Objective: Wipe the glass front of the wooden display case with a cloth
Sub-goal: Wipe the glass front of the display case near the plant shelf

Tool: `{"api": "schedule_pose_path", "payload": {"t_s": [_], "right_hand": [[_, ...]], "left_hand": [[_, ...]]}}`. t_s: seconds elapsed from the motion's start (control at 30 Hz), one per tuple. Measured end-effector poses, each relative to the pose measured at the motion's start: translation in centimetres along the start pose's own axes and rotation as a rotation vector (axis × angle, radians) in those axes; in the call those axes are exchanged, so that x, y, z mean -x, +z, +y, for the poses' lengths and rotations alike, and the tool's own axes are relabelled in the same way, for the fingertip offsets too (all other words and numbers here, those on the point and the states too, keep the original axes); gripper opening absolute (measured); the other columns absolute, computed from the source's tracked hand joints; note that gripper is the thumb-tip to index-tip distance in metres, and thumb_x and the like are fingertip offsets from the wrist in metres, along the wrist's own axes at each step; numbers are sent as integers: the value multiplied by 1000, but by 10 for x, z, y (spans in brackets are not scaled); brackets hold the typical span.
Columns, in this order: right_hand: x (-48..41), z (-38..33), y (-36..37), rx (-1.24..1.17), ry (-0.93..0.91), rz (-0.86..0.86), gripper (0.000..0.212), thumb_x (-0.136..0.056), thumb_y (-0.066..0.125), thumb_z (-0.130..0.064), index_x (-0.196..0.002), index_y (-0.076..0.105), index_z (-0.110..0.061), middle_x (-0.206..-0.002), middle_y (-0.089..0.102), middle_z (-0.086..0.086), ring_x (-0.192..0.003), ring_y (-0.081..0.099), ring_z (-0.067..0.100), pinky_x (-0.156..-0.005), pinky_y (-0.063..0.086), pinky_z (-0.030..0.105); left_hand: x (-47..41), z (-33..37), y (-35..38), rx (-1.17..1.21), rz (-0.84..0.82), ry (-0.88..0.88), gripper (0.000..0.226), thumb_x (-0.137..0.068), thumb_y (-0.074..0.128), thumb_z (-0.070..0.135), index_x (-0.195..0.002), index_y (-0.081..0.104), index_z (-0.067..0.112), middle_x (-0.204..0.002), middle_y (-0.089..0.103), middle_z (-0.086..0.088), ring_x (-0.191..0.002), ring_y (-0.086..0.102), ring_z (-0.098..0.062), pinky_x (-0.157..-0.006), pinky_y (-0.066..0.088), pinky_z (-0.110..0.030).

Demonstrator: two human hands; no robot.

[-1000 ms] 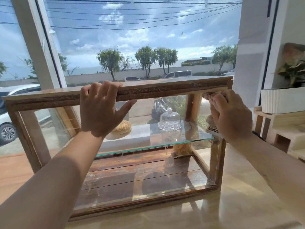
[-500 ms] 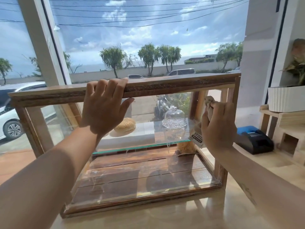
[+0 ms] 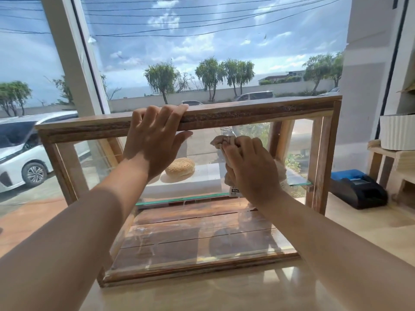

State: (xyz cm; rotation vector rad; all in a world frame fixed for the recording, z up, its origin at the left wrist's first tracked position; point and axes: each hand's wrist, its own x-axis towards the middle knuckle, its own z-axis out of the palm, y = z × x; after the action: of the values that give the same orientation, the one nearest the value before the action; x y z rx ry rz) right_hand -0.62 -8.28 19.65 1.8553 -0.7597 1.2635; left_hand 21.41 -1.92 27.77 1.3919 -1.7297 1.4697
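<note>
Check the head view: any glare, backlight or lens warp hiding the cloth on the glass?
Head view: bright window behind leaves the left hand on the case and right hand shaded. Head view: pale streaky reflections on the lower glass. Head view: wide-angle bend tilts the window frame. Head view: cloth sharp, mostly under the right hand.

sesame bun | black printer (blue top) | white planter | white car

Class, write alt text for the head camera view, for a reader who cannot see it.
A person's right hand presses a crumpled beige cloth against the glass front of a wooden display case, while the left hand grips its top edge. A sesame bun lies inside.
</note>
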Motion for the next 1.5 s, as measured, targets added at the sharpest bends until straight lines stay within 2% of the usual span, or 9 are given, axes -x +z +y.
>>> {"api": "schedule_pose_path", "payload": {"t_s": [0.13,0.3,0.47,0.67,0.83,1.1,1.3,1.43,1.5], "right_hand": [[3,18,-5,-27,-74,-15,38,-76,77,-12,-107,54,-11,-101,60,15,-81,56,32,-58,54,39],[3,21,-9,-102,96,23,26,-86,59,-16,-110,55,-7,-104,57,17,-89,52,32,-68,52,41],[-14,3,-9,-88,140,36,26,-82,66,-12,-107,63,-7,-99,57,14,-86,51,29,-65,51,38],[-17,-26,0,-113,-74,8,12,-87,64,-11,-100,65,-10,-93,61,11,-78,56,27,-55,51,37],[4,15,-6,-36,-266,-60,26,-88,65,-9,-113,61,-11,-100,62,11,-81,58,27,-59,52,37],[43,107,-41,104,245,-73,24,-95,56,-24,-111,58,-6,-105,58,17,-87,61,35,-61,58,45],[52,81,-25,25,765,29,30,-99,50,-27,-118,46,-5,-115,50,20,-98,56,33,-65,54,41],[41,47,-10,-79,759,110,39,-100,44,-36,-122,48,-4,-120,49,19,-106,47,27,-77,38,22],[32,33,-5,-124,625,151,35,-100,44,-34,-120,50,-5,-118,49,19,-104,48,29,-73,45,28]], "left_hand": [[0,-9,-3,81,-41,50,56,-96,48,48,-141,42,17,-128,53,-4,-99,44,-29,-83,28,-41],[-1,-3,-8,105,-62,-39,59,-89,47,60,-136,48,26,-126,57,3,-100,47,-29,-80,26,-40],[-4,2,-8,162,-87,-127,55,-87,47,66,-129,50,31,-124,58,3,-101,47,-30,-82,24,-39],[-4,1,-8,173,-94,-142,59,-88,44,70,-126,52,26,-121,59,-2,-101,47,-31,-82,24,-39],[-4,1,-6,186,-85,-149,64,-85,39,73,-124,54,24,-117,59,-4,-98,47,-31,-81,26,-40],[-2,1,-4,151,-52,-131,61,-87,43,69,-124,54,21,-115,59,-5,-97,48,-32,-80,31,-42],[-1,1,-5,172,-48,-133,58,-88,44,68,-123,52,23,-116,59,-5,-99,48,-32,-81,30,-42],[-2,1,-6,176,-74,-139,59,-88,40,69,-124,51,24,-119,58,-4,-101,47,-32,-81,27,-41],[-2,1,-6,178,-82,-142,60,-88,39,70,-125,51,24,-120,57,-4,-101,47,-32,-82,28,-42]]}}
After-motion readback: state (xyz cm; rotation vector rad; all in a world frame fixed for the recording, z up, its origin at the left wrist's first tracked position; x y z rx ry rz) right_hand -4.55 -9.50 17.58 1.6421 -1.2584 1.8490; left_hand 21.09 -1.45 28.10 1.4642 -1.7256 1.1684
